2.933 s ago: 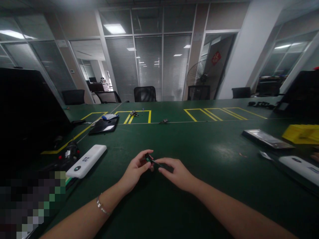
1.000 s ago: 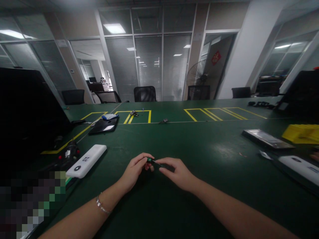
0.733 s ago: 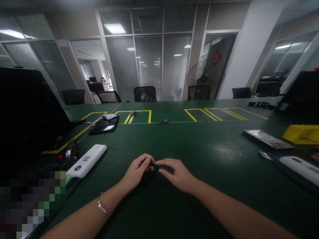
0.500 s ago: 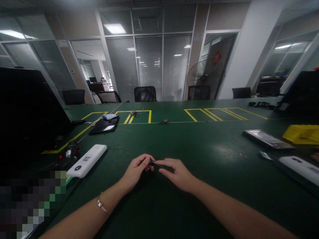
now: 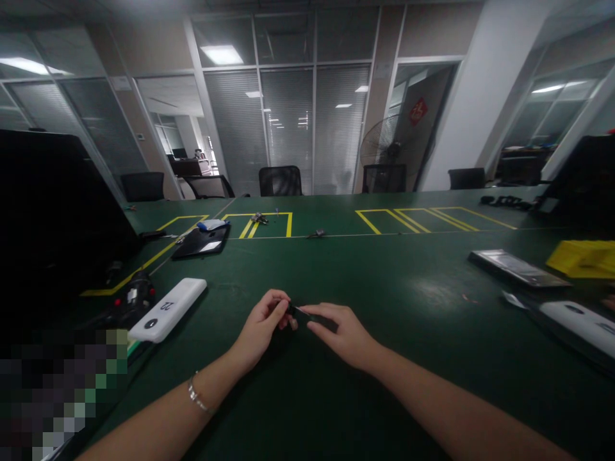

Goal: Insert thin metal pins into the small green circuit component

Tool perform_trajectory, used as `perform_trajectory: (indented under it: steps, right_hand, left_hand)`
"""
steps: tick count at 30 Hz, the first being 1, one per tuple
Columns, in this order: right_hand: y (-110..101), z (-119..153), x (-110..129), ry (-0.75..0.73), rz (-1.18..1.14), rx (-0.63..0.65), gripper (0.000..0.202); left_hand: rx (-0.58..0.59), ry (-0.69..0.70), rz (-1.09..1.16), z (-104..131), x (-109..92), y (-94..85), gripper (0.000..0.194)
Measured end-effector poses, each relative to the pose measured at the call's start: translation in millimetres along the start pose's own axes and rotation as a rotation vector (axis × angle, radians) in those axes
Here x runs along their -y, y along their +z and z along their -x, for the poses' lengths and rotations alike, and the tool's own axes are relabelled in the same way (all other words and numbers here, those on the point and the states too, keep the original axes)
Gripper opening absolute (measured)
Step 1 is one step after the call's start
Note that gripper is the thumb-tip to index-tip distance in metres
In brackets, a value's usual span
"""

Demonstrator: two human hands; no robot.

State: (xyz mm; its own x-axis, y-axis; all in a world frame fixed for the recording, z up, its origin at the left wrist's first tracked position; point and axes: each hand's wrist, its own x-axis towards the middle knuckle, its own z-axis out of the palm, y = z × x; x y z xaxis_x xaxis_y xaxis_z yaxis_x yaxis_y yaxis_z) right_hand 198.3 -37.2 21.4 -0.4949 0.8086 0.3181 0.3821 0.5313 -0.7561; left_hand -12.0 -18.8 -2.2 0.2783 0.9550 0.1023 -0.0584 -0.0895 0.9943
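My left hand (image 5: pixel 262 326) is closed in a pinch around a small dark object (image 5: pixel 291 309), whose kind I cannot make out. From it a thin, light-coloured shaft (image 5: pixel 302 311) points toward my right hand (image 5: pixel 343 333). The fingers of that hand are stretched out, with thumb and forefinger apart on either side of the shaft's end; the forefinger is close to the shaft, and whether it touches is unclear. Both hands are just above the dark green table (image 5: pixel 307 397). A bracelet (image 5: pixel 196 392) circles my left wrist.
On the left lie a white device marked 22 (image 5: pixel 170 310), a black device with red buttons (image 5: pixel 136 294) and a black folder-like item (image 5: pixel 202 242). Small metal parts (image 5: pixel 259 219) and a dark piece (image 5: pixel 316 234) sit farther back. A flat boxed device (image 5: pixel 516 267) and yellow bin (image 5: pixel 581 258) stand right.
My left fingers have shifted slightly up and left with the small dark object. More of the thin shaft shows between the hands. My right hand has barely moved, its fingertips slightly farther right.
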Motion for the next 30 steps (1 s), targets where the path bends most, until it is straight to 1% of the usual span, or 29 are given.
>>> perform_trajectory:
  steps: [2, 4, 7, 14, 17, 22, 30]
  right_hand:
    - [0.2, -0.4, -0.5, 0.008, -0.033, -0.022, 0.032]
    - [0.5, -0.7, -1.6, 0.017, -0.057, -0.034, 0.031]
    - [1.3, -0.6, -4.0, 0.027, -0.059, -0.045, 0.031]
    - [4.0, 0.5, -8.8, -0.021, -0.026, -0.085, 0.031]
    - [4.4, 0.6, -9.0, -0.027, -0.03, -0.089, 0.032]
    - [4.4, -0.5, -9.7, -0.02, -0.033, -0.086, 0.032]
    - [4.9, -0.7, -9.7, -0.015, -0.022, -0.079, 0.03]
  left_hand:
    - [0.022, 0.01, -0.022, -0.5, -0.2, -1.0, 0.015]
    - [0.082, 0.021, -0.09, -0.5, -1.6, -1.9, 0.015]
    - [0.16, 0.064, -0.241, 0.6, -5.5, -2.2, 0.015]
    - [0.281, 0.203, -0.655, 4.9, -14.1, 1.5, 0.012]
    - [0.332, 0.258, -0.771, 6.8, -14.4, 4.0, 0.014]
    - [0.34, 0.285, -0.841, 9.0, -13.9, 6.4, 0.017]
    - [0.314, 0.29, -0.864, 10.8, -17.0, 9.0, 0.019]
